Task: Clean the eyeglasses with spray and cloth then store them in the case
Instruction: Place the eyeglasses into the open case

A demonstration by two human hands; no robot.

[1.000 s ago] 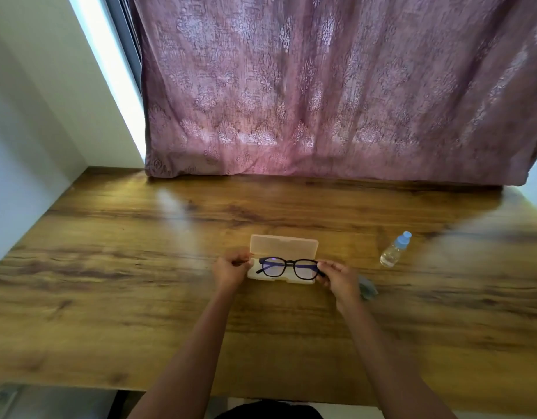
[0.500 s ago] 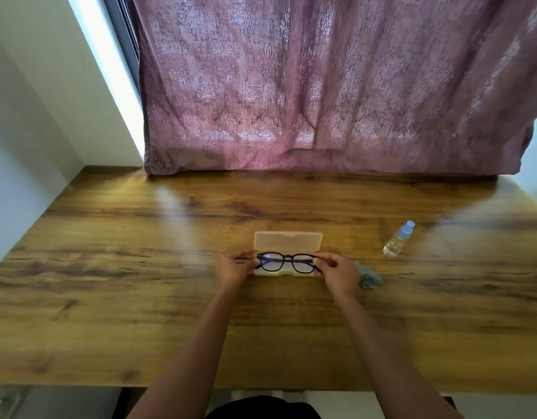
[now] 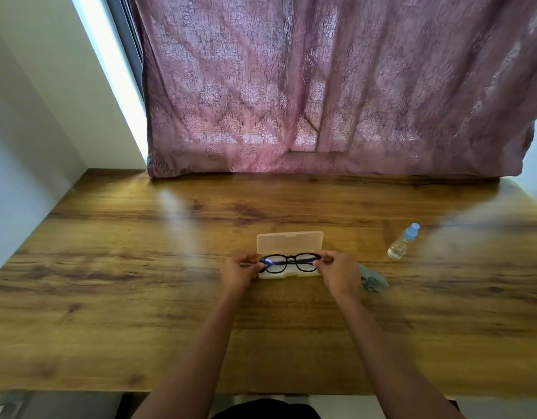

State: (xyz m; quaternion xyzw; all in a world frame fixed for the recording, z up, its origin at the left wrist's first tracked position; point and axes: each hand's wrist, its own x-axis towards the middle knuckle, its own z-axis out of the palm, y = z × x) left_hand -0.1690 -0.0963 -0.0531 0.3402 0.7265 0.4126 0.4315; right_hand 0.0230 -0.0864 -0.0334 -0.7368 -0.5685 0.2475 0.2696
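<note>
So our left hand (image 3: 239, 272) is pinching the left end of the eyeglasses (image 3: 289, 263), and our right hand (image 3: 339, 272) has the right end the same way, fingers closed on the frame at both hinges. A second ago the frame sat a touch tilted over the case (image 3: 288, 275), with the left side lower; now it's level and squared up right over the bottom tray. Whether it's actually resting in the tray or just above it, we can't tell. The temples look folded, but that's hard to see behind the lenses.

We'd say that puts us on the last stretch: cleaning looks done, and what's left is setting the glasses down, letting go and closing the lid (image 3: 290, 241), which stands open at the far side of the tray.

Moving outward, the grey cloth (image 3: 373, 279) lies crumpled just beside our right hand on the table (image 3: 140, 297), and the small spray bottle (image 3: 402, 241) with the blue cap stands further right, well apart from the case. Nothing's in the lid's way. The near table edge is well back from the case, and the curtain (image 3: 321, 86) hangs at the far edge, so there's plenty of room all round.
</note>
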